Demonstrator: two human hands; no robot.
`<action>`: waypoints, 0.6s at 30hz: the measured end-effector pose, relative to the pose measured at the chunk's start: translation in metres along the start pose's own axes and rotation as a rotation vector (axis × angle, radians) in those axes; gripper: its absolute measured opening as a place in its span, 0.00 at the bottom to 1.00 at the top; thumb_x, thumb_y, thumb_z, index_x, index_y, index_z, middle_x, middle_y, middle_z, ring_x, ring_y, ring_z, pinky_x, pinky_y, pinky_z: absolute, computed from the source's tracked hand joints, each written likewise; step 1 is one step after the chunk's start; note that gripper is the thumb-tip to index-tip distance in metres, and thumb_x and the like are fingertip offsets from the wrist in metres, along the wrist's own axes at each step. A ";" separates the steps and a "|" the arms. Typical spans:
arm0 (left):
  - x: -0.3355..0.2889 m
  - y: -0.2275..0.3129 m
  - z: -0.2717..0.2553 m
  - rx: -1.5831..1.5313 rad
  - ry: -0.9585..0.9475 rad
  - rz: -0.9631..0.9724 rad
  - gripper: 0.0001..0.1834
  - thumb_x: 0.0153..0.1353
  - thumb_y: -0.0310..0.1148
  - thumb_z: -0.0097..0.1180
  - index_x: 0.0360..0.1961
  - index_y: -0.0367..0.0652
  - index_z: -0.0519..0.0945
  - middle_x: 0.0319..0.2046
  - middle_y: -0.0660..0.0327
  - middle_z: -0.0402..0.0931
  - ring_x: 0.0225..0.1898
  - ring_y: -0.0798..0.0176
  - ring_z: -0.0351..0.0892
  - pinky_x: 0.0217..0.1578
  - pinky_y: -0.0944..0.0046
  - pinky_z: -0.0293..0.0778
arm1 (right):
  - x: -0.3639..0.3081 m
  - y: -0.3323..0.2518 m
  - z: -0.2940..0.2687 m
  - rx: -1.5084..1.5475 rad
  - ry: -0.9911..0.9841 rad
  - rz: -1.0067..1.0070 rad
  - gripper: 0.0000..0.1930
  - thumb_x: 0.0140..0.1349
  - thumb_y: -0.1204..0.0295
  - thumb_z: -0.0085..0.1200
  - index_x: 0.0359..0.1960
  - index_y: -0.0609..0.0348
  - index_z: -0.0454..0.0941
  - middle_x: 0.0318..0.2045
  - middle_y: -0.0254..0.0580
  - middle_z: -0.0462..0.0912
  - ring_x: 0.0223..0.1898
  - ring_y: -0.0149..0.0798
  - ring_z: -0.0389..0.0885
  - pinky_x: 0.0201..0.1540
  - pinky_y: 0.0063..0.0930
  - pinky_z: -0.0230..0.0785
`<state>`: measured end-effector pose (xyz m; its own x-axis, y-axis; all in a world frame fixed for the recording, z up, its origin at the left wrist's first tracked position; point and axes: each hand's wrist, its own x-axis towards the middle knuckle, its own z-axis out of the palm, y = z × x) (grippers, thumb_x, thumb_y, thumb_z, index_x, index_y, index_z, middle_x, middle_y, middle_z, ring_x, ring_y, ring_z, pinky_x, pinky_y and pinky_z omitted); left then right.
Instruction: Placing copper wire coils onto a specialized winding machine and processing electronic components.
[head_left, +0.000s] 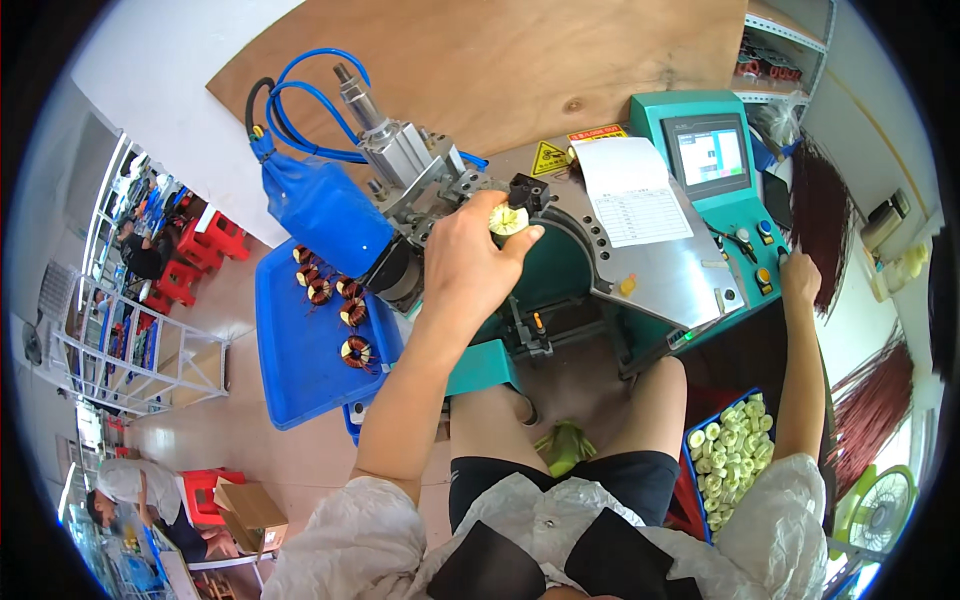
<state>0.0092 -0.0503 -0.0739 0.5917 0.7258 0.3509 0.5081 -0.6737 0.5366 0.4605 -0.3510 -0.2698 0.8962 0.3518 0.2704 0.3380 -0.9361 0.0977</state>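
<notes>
My left hand [474, 250] is closed around a pale yellow ring core [508, 220], thumb on one side and fingers on the other. It holds the core at the black clamp [528, 194] of a coil winding machine [640, 235]; whether the clamp grips the core, I cannot tell. My right hand [800, 278] has its fingers curled at the right edge of the green control panel [735, 205], beside several push buttons [763, 276]. What those fingers press or grip is hidden. A metal cylinder with a blue cover [325, 215] stands left of the core.
A blue tray [285, 375] with several copper-wound coils [356, 351] lies at the left. Near my right thigh, a blue bin [690, 470] holds many pale ring cores [730, 455]. Dark red wire bundles [820, 215] hang at the right. A paper sheet [640, 200] covers part of the machine top.
</notes>
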 end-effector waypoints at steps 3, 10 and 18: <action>0.002 0.010 0.002 0.012 -0.023 0.036 0.25 0.52 0.39 0.72 0.49 0.36 0.81 0.37 0.47 0.84 0.37 0.49 0.84 0.41 0.55 0.76 | -0.017 0.006 -0.009 0.108 0.024 0.185 0.13 0.64 0.61 0.53 0.37 0.60 0.81 0.37 0.55 0.86 0.40 0.58 0.85 0.44 0.50 0.77; -0.002 -0.030 0.011 -0.074 0.024 0.134 0.21 0.59 0.35 0.67 0.50 0.35 0.80 0.43 0.48 0.83 0.43 0.52 0.82 0.46 0.56 0.75 | -0.161 -0.018 0.000 1.787 0.091 0.585 0.11 0.67 0.76 0.47 0.48 0.61 0.76 0.35 0.45 0.81 0.28 0.34 0.82 0.26 0.27 0.79; -0.024 0.008 0.026 -0.083 0.297 0.229 0.26 0.64 0.32 0.62 0.62 0.37 0.71 0.59 0.47 0.72 0.61 0.50 0.70 0.63 0.53 0.63 | -0.200 0.121 0.047 2.064 0.514 1.177 0.15 0.72 0.66 0.43 0.49 0.65 0.73 0.38 0.49 0.81 0.34 0.43 0.83 0.35 0.37 0.82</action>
<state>0.0153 -0.0771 -0.0984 0.4707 0.5749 0.6693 0.3240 -0.8182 0.4749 0.3354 -0.5343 -0.3567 0.8380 -0.4094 -0.3607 -0.0189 0.6389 -0.7691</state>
